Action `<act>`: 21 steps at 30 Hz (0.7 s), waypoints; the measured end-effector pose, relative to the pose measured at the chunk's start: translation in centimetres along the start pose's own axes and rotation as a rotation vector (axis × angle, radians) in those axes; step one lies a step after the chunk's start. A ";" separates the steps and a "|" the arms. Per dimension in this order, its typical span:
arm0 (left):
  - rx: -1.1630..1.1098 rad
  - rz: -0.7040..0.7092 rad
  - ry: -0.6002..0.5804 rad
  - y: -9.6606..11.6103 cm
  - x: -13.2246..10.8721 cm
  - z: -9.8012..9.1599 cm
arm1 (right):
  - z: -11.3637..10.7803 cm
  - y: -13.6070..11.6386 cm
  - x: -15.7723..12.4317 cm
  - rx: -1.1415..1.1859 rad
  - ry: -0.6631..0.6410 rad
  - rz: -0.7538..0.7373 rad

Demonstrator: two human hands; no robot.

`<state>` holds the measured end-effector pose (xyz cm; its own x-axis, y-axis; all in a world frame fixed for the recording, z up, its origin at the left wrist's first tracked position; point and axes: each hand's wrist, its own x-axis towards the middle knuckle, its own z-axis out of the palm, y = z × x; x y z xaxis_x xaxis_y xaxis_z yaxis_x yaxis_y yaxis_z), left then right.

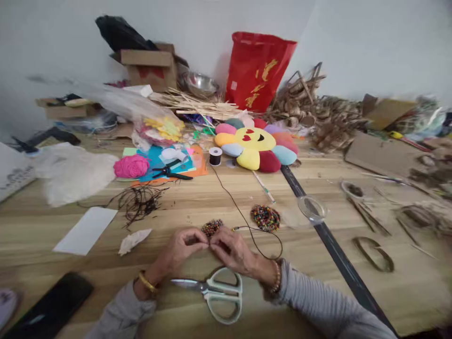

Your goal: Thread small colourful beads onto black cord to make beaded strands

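Note:
My left hand [179, 250] and my right hand [236, 250] meet with pinched fingertips; whatever lies between them is too small to make out. Just beyond the fingers rests a bunch of small multicoloured beads [212, 228], partly covered by my right hand. Dark cord [231, 195] runs from a spool [215, 157], loops on the table and comes back beside my right hand, a few beads near its end. To the right lies a coiled strand of coloured beads [265, 218]. Scissors with pale handles [224, 296] lie below my hands, blades pointing left.
Left are tangled dark cords [139, 202], white paper [85, 230], black-handled pliers [171, 173] and a phone [52, 306]. A flower-shaped cushion [256, 143] and red bag [259, 70] stand behind. A clear round lid [312, 210] overlaps a dark strip [339, 249] on the right.

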<state>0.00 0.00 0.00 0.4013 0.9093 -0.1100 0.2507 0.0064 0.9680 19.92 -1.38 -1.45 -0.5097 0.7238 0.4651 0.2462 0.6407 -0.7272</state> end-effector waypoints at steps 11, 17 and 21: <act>0.106 0.095 -0.022 1.1 -0.2 -0.2 | -1.0 -1.0 0.7 0.083 0.045 0.090; 0.109 0.123 -0.019 1.2 -0.3 0.0 | -0.5 -0.5 0.5 0.052 -0.015 0.010; 0.091 0.133 -0.019 1.0 -0.4 -0.1 | -0.4 -0.3 0.3 0.004 -0.027 -0.036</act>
<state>0.02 -0.36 1.08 0.4527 0.8916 0.0132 0.2723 -0.1524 0.9501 20.04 -1.26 -0.85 -0.5404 0.6927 0.4776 0.2239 0.6655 -0.7120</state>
